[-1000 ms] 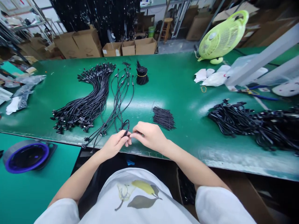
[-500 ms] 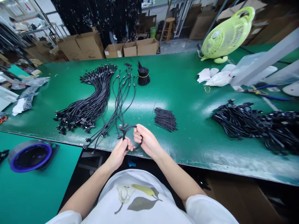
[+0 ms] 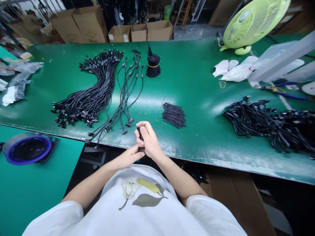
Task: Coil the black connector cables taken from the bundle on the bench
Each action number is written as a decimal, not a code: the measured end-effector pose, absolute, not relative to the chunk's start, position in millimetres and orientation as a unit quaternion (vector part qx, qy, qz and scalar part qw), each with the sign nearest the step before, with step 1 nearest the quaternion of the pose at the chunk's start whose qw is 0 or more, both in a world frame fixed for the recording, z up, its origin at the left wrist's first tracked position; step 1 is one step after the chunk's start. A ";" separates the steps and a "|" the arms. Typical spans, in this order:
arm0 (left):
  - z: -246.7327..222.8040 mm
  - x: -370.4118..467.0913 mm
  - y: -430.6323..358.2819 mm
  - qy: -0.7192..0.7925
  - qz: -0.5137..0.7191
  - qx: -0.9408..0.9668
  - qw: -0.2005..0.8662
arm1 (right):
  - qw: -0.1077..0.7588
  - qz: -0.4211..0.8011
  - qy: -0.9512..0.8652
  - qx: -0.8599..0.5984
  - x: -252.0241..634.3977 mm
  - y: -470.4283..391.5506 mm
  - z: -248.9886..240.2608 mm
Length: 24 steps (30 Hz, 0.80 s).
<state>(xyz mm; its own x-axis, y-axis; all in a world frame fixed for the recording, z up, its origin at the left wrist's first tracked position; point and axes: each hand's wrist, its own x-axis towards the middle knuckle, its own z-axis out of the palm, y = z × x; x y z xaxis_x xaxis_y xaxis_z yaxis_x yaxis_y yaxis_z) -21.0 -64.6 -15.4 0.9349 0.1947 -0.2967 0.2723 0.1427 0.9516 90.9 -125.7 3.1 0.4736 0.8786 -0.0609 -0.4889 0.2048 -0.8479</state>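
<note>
At the table's front edge, my right hand (image 3: 149,141) is closed around a coiled black cable (image 3: 139,132), most of it hidden by the fingers. My left hand (image 3: 130,156) meets it from below, its fingers closed at the lower part of the same cable. Just beyond lie several loose black cables (image 3: 125,95) with connectors at their ends. To the right of these is a flat pile of thin black ties (image 3: 173,114). Farther back, a bundle of black ties (image 3: 153,67) stands upright in a yellow band.
A large sheaf of black cables (image 3: 98,85) covers the table's left part. Coiled cables (image 3: 256,123) are heaped at the right. A green fan (image 3: 253,23), white bags (image 3: 237,72) and blue-handled pliers (image 3: 285,90) stand or lie at the back right. A purple-rimmed round object (image 3: 29,149) sits front left.
The open loop of cable has been drawn in and is now mostly covered by my right hand. My hands have come together. The view has tilted downward.
</note>
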 end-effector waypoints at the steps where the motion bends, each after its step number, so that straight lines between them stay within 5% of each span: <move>1: -12.6 -21.6 -62.4 0.158 -0.044 0.611 0.775 | 0.739 0.481 -0.230 -0.412 95.9 -125.6 4.7; 8: 6.6 -20.1 -53.1 0.128 -0.151 0.351 0.915 | 0.724 0.486 -0.311 -0.377 110.5 -127.7 15.1; 17: 4.7 -3.3 -69.1 0.166 -0.071 0.306 0.935 | 0.755 0.454 -0.294 -0.371 119.9 -122.2 6.2; 21: 2.0 -6.9 -61.5 0.194 -0.052 0.382 0.902 | 0.752 0.275 -0.338 -0.494 145.8 -131.9 3.8; 24: -4.7 -12.2 -51.1 0.225 -0.050 0.441 0.867 | 0.599 0.059 -0.533 -0.595 159.9 -152.7 8.3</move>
<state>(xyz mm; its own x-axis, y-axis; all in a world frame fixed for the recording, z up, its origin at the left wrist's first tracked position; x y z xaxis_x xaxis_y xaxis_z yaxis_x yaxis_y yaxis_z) -12.2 -51.1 -4.7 0.8938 0.1116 -0.4344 0.2855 0.6053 0.7430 159.9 -152.7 8.3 0.4256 0.7045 0.5679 0.5634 0.2848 -0.7755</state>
